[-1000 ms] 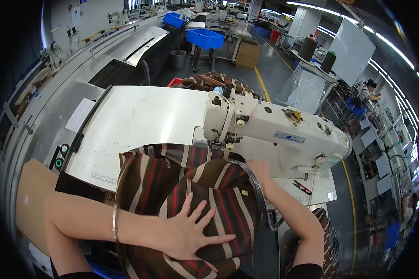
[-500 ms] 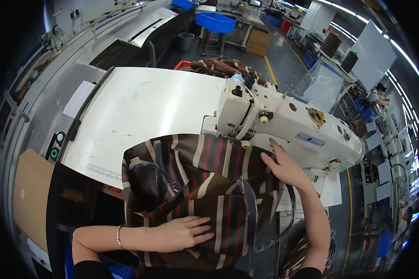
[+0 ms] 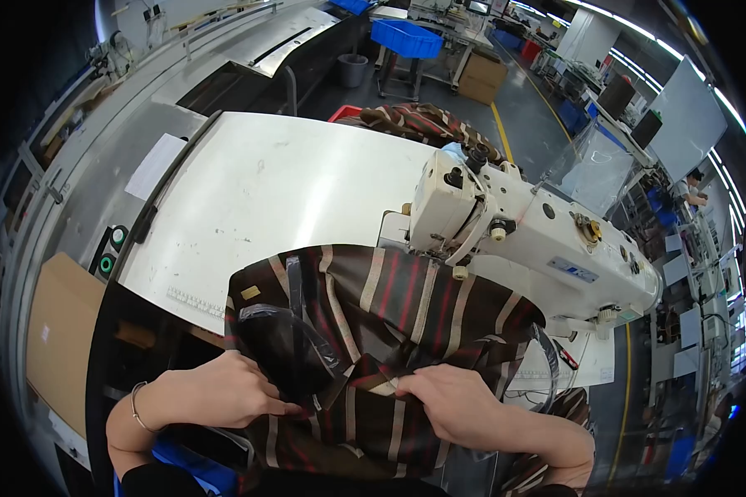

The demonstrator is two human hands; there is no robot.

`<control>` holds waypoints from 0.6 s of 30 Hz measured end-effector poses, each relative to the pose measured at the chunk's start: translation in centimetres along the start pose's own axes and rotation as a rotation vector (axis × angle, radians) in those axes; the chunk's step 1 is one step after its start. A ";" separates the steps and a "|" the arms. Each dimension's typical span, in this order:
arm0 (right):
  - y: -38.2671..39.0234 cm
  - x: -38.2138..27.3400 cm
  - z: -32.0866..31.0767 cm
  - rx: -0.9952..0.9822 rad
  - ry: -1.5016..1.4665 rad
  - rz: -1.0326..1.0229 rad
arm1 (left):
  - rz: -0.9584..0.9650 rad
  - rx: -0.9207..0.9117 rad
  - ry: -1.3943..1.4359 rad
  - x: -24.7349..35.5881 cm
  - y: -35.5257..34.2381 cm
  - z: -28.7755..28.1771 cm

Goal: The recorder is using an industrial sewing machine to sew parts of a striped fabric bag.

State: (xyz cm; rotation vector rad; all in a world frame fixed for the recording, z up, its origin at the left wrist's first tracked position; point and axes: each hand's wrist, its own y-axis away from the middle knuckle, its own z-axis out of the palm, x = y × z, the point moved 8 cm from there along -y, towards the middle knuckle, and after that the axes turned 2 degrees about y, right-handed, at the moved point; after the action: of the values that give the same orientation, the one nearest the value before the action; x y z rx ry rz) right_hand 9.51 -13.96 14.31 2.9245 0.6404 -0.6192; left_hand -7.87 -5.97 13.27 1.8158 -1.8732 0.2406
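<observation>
A large piece of dark brown striped fabric point(image 3: 406, 298), with tan and red stripes, drapes from the sewing machine's white bed to my lap. Dark shiny strips point(image 3: 294, 286) lie over it. My left hand point(image 3: 240, 389) pinches a fold at the fabric's near left. To the right, my right hand point(image 3: 449, 402) is closed on another fold, thumb pressing near a light stripe. Beyond the fabric stands the white sewing machine point(image 3: 522, 224), its head just over the fabric's far edge. Whether the needle is in the fabric is hidden.
The white table point(image 3: 273, 182) stretches left of the machine, with a printed ruler on it. A small red-and-black tool point(image 3: 567, 356) lies right of the fabric. More striped fabric point(image 3: 427, 124) is heaped behind the machine. A cardboard piece point(image 3: 62, 348) stands at the left.
My right hand has come back from beside the machine head to the middle of the fabric. My left hand has moved left, from lying flat to pinching a fold. The view has shifted slightly.
</observation>
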 end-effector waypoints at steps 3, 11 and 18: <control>2.2 -0.8 -1.3 0.032 -0.064 -0.006 | -0.138 0.006 0.210 -1.7 -1.5 -2.4; 1.5 -2.8 -0.2 0.055 0.156 0.005 | 0.227 0.219 -0.156 -2.2 -10.7 0.9; -0.6 1.6 3.5 0.012 0.452 -0.027 | 0.044 0.275 -0.622 -1.6 -12.9 5.9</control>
State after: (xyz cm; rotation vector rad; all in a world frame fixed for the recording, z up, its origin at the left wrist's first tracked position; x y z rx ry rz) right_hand 9.32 -13.41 10.49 3.0880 0.7125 0.0476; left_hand 3.23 -8.41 4.61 2.2152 -2.3930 -0.0714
